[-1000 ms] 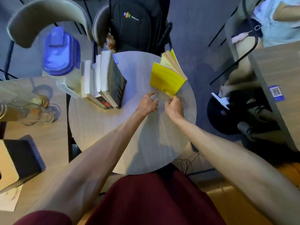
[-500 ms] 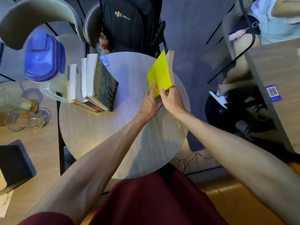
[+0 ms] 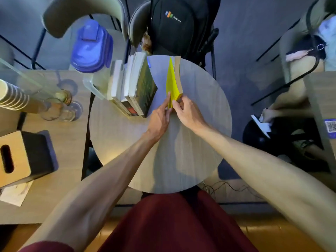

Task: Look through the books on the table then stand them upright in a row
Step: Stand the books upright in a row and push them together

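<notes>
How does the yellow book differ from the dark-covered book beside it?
The yellow book has a bright cover splayed away from its pages; the dark-covered book is shut. The yellow book stands apart, with the left hand and right hand on it; the dark-covered book rests against other books, untouched. Both stand upright on the round table.

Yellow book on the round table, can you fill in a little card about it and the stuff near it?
yellow book: standing on the round table, cover parted from its pages
left hand: a straight finger touches the yellow cover
right hand: pinches the book's near bottom corner
other books: upright in a row to the left, apart from the yellow one
behind the table: black backpack
off to the left: pitcher with a blue lid
</notes>
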